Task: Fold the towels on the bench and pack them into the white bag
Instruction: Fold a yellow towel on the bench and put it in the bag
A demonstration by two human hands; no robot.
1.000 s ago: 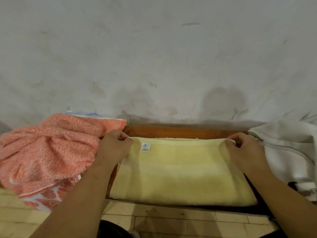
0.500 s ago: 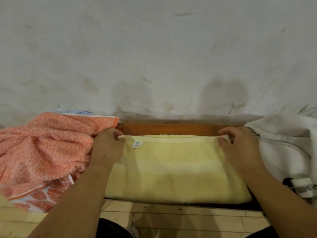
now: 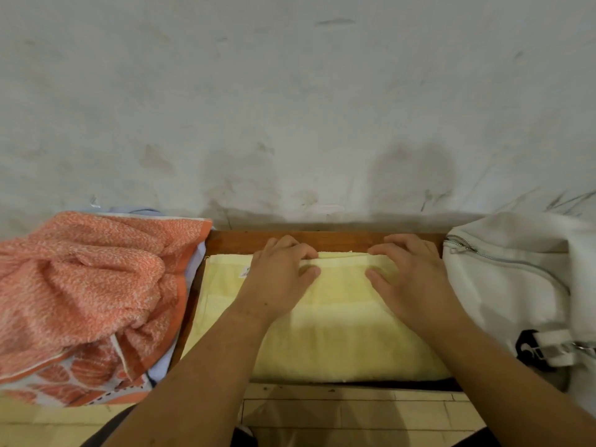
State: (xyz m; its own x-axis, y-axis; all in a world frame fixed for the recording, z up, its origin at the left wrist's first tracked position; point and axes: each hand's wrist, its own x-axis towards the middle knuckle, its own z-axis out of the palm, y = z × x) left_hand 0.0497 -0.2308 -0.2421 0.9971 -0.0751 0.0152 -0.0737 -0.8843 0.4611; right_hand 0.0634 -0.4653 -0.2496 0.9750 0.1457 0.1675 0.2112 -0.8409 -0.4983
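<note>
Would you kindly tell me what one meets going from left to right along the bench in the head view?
Orange towel → left hand → right hand → white bag. The yellow towel spans beneath both hands, so it has no single place.

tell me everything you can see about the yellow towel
The yellow towel is pale, soft terry cloth, folded into a flat rectangle with faint bands across it. It lies on the wooden bench, near edge at the bench's front. A small white label sits near its far left corner. The left hand and right hand grip its far edge, fingers curled over it, thumbs on top. An orange towel lies left, the bag right.
</note>
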